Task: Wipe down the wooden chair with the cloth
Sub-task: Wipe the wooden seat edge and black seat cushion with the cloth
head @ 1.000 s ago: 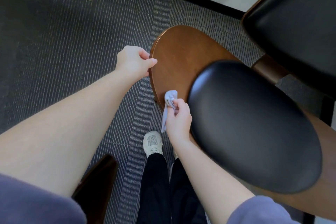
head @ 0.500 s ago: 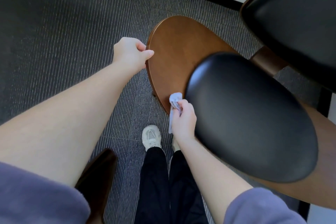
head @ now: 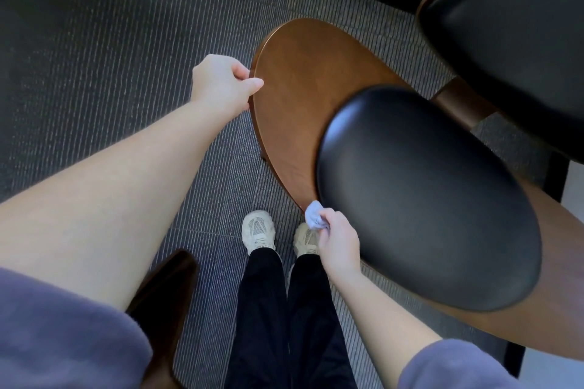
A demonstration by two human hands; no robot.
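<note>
The wooden chair [head: 303, 98] fills the right half of the head view, its brown curved back panel seen from above with a black padded cushion [head: 423, 199] on it. My left hand [head: 221, 85] grips the panel's far left edge, thumb on the wood. My right hand [head: 338, 240] holds a bunched pale blue cloth [head: 314, 215] against the panel's near lower edge, just left of the cushion.
Grey ribbed carpet [head: 110, 57] covers the floor. My two pale shoes [head: 259, 230] and dark trousers stand below the chair edge. The black seat [head: 521, 25] with its wooden rim sits at top right. A dark wooden piece [head: 164, 300] lies at lower left.
My right hand has slid the cloth down along the panel's lower edge towards me, bunching it up. My left hand keeps its grip on the far edge.
</note>
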